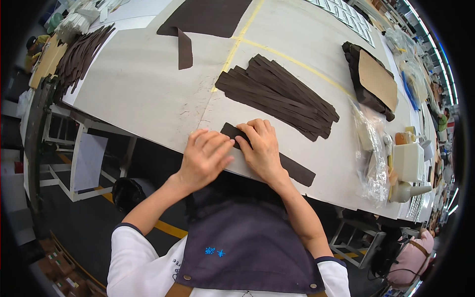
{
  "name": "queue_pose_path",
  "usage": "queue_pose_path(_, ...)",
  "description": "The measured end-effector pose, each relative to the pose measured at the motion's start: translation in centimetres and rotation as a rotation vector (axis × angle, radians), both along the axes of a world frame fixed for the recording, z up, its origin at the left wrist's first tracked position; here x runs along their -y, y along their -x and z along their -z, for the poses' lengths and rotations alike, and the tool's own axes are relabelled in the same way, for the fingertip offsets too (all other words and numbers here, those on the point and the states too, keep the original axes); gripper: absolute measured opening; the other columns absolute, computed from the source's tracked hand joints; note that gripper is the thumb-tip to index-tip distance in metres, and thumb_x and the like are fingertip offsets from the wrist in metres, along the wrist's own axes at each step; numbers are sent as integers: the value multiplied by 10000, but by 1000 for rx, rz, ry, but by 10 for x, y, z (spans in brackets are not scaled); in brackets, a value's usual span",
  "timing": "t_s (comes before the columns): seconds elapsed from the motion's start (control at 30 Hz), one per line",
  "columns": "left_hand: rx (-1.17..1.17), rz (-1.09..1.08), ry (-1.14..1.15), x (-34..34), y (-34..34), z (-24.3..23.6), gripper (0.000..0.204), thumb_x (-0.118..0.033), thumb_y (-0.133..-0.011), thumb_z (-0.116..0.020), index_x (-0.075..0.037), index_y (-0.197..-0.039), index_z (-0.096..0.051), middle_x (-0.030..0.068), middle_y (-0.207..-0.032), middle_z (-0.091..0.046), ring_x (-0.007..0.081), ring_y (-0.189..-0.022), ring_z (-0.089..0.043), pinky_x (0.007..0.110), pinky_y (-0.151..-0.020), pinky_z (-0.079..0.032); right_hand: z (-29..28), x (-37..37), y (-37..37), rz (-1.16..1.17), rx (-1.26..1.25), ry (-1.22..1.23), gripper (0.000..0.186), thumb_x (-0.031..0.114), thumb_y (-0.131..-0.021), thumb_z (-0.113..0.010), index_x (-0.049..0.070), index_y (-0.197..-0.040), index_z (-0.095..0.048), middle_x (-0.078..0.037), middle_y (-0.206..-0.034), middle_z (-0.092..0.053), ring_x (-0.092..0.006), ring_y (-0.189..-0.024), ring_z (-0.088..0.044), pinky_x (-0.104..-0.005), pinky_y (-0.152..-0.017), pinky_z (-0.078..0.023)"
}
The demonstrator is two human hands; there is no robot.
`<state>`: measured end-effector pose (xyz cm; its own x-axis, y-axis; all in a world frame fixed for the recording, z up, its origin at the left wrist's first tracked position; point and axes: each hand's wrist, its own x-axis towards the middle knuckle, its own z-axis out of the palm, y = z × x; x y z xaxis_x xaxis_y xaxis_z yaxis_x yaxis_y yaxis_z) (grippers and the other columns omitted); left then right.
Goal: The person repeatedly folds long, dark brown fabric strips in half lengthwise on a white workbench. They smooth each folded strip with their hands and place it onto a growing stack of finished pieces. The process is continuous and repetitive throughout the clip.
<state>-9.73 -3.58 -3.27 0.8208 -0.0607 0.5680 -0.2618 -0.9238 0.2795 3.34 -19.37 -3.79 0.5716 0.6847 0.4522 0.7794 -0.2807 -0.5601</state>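
Note:
A single dark brown strip (300, 171) of leather-like material lies slantwise near the table's front edge. Bent over it is my right hand (262, 148), its thumb and fingers pressed onto the strip near the left end and covering the middle. My left hand (204, 156) is just left of that end, fingers apart and slightly curved, with nothing visible in them. Whether its fingertips touch the strip I cannot tell. Beyond my hands lies a fanned pile of similar brown strips (279, 96).
A large brown sheet (208, 17) and a loose strip (185, 51) lie at the far side. Yellow tape (297, 62) crosses the white table (143, 89). To the right are a board-topped brown stack (377, 81), clear plastic bag (371, 163) and white container (408, 162). More strips (84, 57) hang left.

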Motion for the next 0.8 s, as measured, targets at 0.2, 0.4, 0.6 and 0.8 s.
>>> queue_pose_path(0.2,-78,-72,-59,2,8,17,517,-374,-910,-763,-16,-1279,-706,117,-1347,-640,292,-1285,-570,562,-1168,-350,5,-13,1,-14,-14,13,207,30,-848,-749,43,-1051,-711,-87,-981,-616,-279,-944,-572,-408,-847,-449)
queue_pose_path(0.4,-91,-107,-36,3,8,19,540,-405,-926,-747,-15,-1295,-696,130,-1401,-623,308,-1322,-551,597,-1194,-305,9,-15,6,-28,-45,-66,206,-48,-824,-727,19,-1019,-717,-98,-983,-619,-290,-907,-585,-419,-795,-497)
queue_pose_path(0.6,-64,-136,8,4,11,26,560,-376,-930,-748,-3,-1339,-659,118,-1410,-614,314,-1336,-543,618,-1200,-293,6,-10,9,-81,3,-40,359,-111,-772,-692,-5,-1113,-728,-115,-1001,-609,-297,-904,-585,-407,-761,-533)
queue_pose_path(0.8,-44,-153,15,5,15,31,537,-340,-924,-755,-5,-1334,-665,109,-1377,-625,316,-1320,-548,622,-1199,-296,10,-9,9,-128,109,7,445,-78,-723,-676,-37,-1164,-719,-132,-1059,-617,-300,-911,-587,-422,-792,-523)
